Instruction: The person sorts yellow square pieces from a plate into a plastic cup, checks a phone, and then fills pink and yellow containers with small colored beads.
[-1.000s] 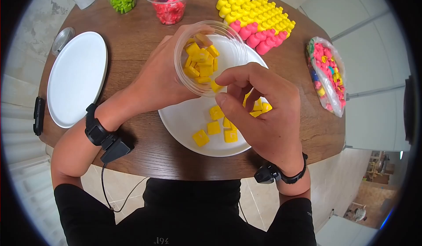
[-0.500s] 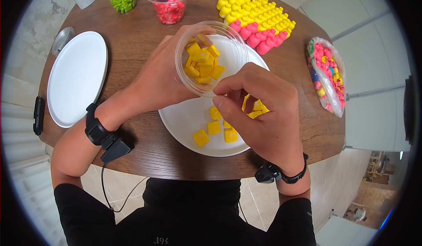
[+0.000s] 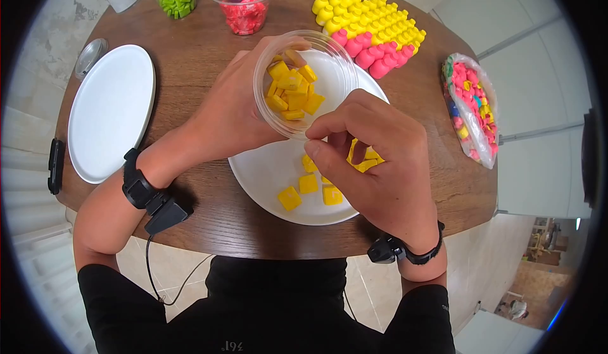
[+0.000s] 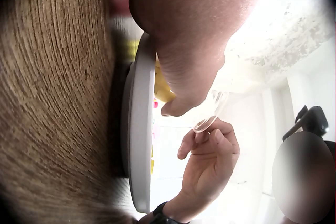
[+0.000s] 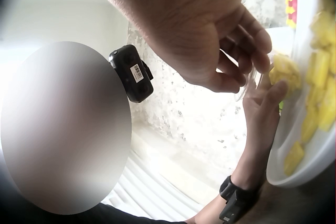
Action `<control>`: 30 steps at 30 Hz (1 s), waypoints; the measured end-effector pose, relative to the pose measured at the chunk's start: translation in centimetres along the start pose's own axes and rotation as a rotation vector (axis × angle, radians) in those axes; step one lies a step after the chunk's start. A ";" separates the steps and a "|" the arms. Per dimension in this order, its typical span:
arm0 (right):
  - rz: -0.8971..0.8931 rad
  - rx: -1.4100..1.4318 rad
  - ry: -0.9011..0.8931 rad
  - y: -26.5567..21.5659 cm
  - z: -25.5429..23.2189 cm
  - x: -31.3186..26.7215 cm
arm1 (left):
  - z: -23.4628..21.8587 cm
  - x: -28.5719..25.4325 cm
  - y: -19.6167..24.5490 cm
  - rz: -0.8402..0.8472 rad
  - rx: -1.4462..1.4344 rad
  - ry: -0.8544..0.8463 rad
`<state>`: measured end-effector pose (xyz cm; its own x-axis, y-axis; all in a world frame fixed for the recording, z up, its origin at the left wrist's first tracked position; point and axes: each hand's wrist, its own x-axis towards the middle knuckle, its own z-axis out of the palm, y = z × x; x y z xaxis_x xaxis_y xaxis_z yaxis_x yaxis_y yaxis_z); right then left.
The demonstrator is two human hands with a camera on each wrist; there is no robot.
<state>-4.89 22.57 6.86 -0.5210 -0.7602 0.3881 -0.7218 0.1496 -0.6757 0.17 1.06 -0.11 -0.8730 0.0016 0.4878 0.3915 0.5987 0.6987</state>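
Note:
In the head view my left hand (image 3: 234,104) grips a clear plastic cup (image 3: 339,116), tilted over a large white plate (image 3: 259,183). Small yellow square pieces (image 3: 294,91) lie heaped inside the cup. My right hand (image 3: 380,158) has its thumb and index finger pinched together at the cup's near rim; the other fingers are curled beneath. More yellow squares (image 3: 289,198) are scattered on the plate, some hidden under the right hand. In the left wrist view the right hand's fingertips (image 4: 216,133) meet the cup's rim.
An oval-looking white plate (image 3: 111,113) lies at the left. Farther back stand cups of green pieces (image 3: 177,0) and red and purple pieces (image 3: 245,17). Yellow and pink little bottles (image 3: 373,25) are grouped at the back right, with a bag of coloured pieces (image 3: 472,107) at the right edge.
A yellow square that was by my right fingertips now lies in the cup. My right hand has shifted slightly left, its thumb and index finger closing at the rim.

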 end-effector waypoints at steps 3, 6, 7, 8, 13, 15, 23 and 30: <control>0.005 -0.003 -0.009 0.0 0.0 0.0 | 0.0 0.0 0.1 -0.012 0.010 -0.008; 0.010 0.000 -0.012 0.1 -0.1 0.0 | 0.1 0.0 0.0 -0.016 0.012 -0.006; 0.008 -0.001 -0.010 0.1 -0.1 0.0 | 0.1 0.0 0.0 -0.009 0.014 -0.004; 0.005 -0.003 -0.009 0.1 0.0 0.0 | 0.1 0.0 0.0 -0.009 0.014 -0.004; 0.008 -0.004 -0.011 0.1 -0.1 -0.1 | 0.0 0.0 0.0 -0.036 0.036 -0.011; 0.010 -0.002 -0.012 0.1 -0.1 0.0 | 0.1 0.0 0.0 -0.024 0.040 -0.006; 0.003 -0.002 -0.007 0.0 -0.1 0.0 | 0.0 0.0 0.0 -0.008 0.003 -0.001; -0.005 0.008 -0.001 0.0 -0.2 -0.1 | 0.2 -0.1 -0.3 0.002 0.039 0.003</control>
<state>-4.95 22.71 6.93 -0.5168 -0.7618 0.3905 -0.7205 0.1408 -0.6790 0.06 1.03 -0.42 -0.8713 0.0008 0.4908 0.3818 0.6294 0.6768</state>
